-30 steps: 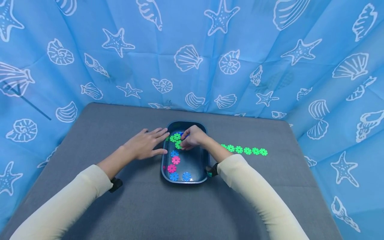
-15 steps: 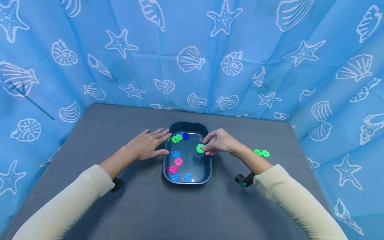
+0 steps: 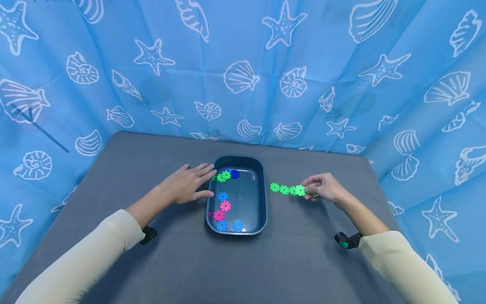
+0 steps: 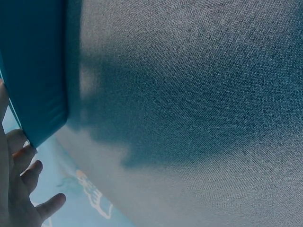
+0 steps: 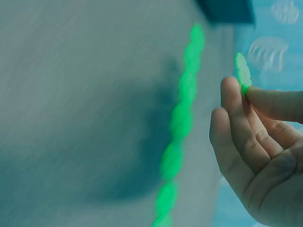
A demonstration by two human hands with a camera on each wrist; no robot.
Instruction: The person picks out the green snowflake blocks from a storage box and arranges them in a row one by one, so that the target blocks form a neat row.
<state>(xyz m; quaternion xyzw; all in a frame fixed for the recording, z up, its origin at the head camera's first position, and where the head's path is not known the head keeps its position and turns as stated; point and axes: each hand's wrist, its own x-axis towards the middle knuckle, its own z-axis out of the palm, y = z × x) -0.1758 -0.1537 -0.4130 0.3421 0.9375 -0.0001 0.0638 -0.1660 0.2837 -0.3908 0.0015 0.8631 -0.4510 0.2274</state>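
My right hand (image 3: 324, 188) pinches a green notched disc (image 3: 300, 190) between thumb and fingertips, held above a row of green discs (image 3: 284, 190) on the table. In the right wrist view the pinched disc (image 5: 243, 72) shows edge-on, and the row (image 5: 181, 122) runs past below it. My left hand (image 3: 188, 183) lies with fingers spread against the left rim of a dark blue tray (image 3: 264, 198). In the left wrist view its fingertips (image 4: 29, 158) touch the tray's edge. Inside the tray are green discs (image 3: 224, 175), blue discs (image 3: 237, 226) and pink discs (image 3: 219, 215).
The grey cloth-covered table (image 3: 182, 261) carries the tray near its middle, with the green row to its right. A blue curtain (image 3: 258, 105) with white shells and starfish hangs behind and at both sides. A dark band (image 3: 347, 240) sits on the right wrist.
My right hand has taken a green disc out of the tray and carried it right, over the row. The left hand stays at the tray's rim.
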